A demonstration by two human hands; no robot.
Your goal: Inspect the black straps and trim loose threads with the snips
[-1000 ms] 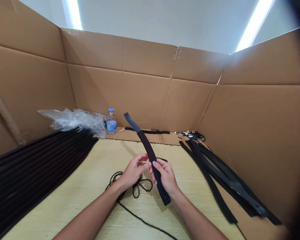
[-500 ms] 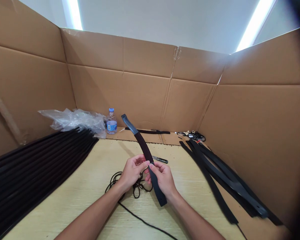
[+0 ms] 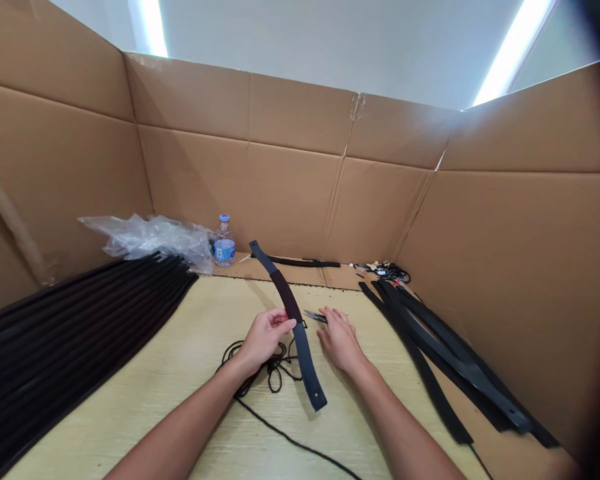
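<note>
Head view. Pinches a dark strap (image 3: 300, 350) at mid-length with the left hand (image 3: 265, 337), thumb over fingers, closed on it. Holds it slanted above the table (image 3: 180, 387), with the far end raised toward the cardboard wall (image 3: 280, 180) and the near end dipping low, just right of a loose black cord (image 3: 275, 373). Rests the right hand (image 3: 341, 340) flat and open, holding nothing, fingertips at small snips (image 3: 314, 315); cannot tell whether touching or just short.

Further out: a stack of black strips (image 3: 70, 327) along the left, with crumpled plastic (image 3: 150, 237) and a bottle (image 3: 224, 241) behind it. More straps (image 3: 445, 360) fanned out on the right.

Probably best, judging from this layout:
- Keep the left pinch firm at the middle, to stop either end sagging or swinging.
- Take the snips by the handles, never the tips, with the blades turned away from the holding fingers.
- Clear the cord from under the near end to avoid a snag.
- Bring tool to strap rather than strap to tool.
- Keep the strap in plain sight, not hidden behind a wrist.
</note>
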